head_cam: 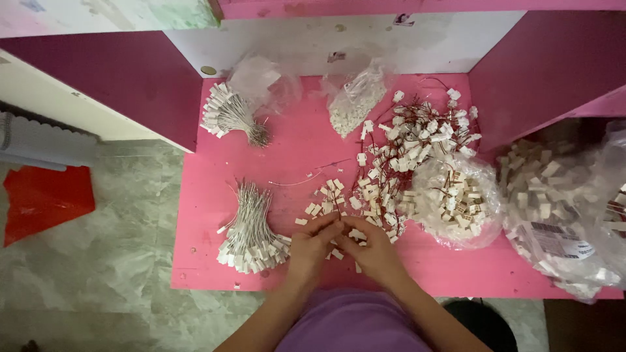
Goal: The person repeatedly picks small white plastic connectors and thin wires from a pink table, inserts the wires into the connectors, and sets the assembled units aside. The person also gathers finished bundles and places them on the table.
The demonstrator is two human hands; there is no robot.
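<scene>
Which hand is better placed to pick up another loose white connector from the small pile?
Probably the left hand: its fingers lie right beside the loose white connectors. The right hand sits slightly lower and nearer the red-wired connector heap.

Whatever the left hand (312, 246) and the right hand (369, 249) pinch between their fingers (331, 228) is too small and too covered to tell, and both forearms run off the bottom edge. The clear bag of white connectors (561, 215) at the right is cut by the right edge, its lower part blurred. The desk (208, 261) is partly hidden behind the purple garment (352, 322) at its front edge.
</scene>
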